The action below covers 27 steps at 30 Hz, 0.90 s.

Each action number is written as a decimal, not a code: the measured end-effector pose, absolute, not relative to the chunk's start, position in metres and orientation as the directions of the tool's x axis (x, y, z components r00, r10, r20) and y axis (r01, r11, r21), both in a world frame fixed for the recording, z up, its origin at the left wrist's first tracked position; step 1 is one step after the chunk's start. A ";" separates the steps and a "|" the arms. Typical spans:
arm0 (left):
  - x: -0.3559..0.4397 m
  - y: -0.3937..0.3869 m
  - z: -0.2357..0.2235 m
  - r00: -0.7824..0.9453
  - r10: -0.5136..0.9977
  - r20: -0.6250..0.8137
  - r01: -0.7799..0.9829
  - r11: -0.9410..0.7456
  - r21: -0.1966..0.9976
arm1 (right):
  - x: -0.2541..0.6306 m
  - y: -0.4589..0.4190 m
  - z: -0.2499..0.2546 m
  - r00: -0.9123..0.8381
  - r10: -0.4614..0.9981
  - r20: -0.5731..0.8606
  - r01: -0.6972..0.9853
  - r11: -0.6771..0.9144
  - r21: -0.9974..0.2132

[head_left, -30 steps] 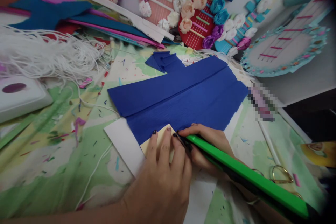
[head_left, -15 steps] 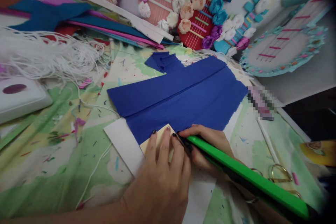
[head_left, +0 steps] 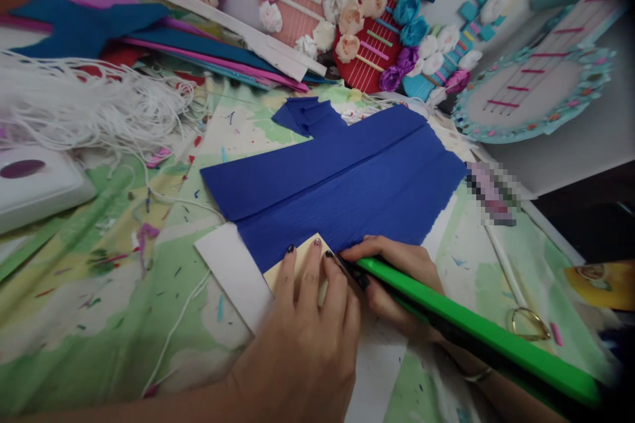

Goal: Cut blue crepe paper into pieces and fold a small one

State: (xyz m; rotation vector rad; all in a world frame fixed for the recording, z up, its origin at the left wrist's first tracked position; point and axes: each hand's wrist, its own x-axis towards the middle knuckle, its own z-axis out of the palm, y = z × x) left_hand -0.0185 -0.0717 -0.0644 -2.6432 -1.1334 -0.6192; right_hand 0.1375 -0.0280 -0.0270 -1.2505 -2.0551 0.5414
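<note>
My left hand lies spread over a small cream card, pressing it down with its fingertips. Beneath the card is blue crepe paper, folded in flat layers. My right hand grips a long green-and-black utility knife, its front end at the card's right edge, beside my left fingers. The blade itself is hard to make out. White card shows under the blue paper at the left, and a white sheet extends below my hands.
White cord is heaped at the left above a white device. Coloured paper strips lie behind. Flower-trimmed toy guitars lean along the wall. A smaller blue piece and gold-handled scissors rest on the scrap-strewn green cloth.
My right hand and the knife have shifted slightly, with the knife's rear end swinging a little to the right. My left hand keeps its place on the card.
</note>
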 end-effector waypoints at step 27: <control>-0.017 -0.069 -0.071 0.594 0.616 0.518 0.740 -0.671 -0.051 | 0.141 -0.029 -0.029 -0.348 0.863 0.367 0.575 0.506 -0.643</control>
